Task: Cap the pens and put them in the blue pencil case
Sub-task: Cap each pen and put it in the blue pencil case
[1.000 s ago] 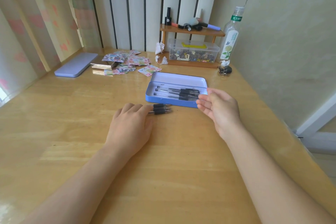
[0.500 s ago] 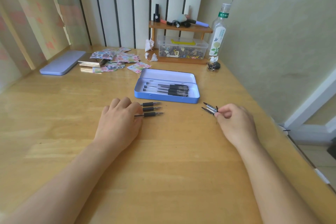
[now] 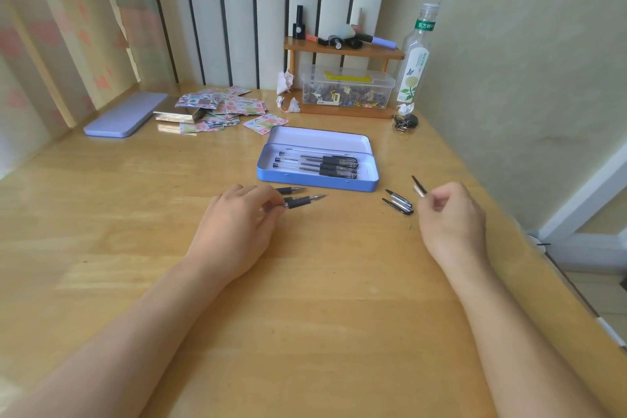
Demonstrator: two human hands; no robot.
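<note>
The blue pencil case lies open in the middle of the table, with several capped pens inside. In front of it, my left hand pinches an uncapped pen by its barrel, tip pointing right. A second uncapped pen lies just behind it, partly hidden by my fingers. My right hand holds one pen cap up off the table. Two more caps lie on the wood between my hands, right of the case's front corner.
The case's lid lies at the far left. Sticker sheets are scattered behind the case. A wooden shelf with a clear box and a bottle stand at the back right. The table's right edge runs close to my right hand.
My right hand left the case, went to the caps on the right and lifted one. My left hand closed its fingers on one of the uncapped pens.
</note>
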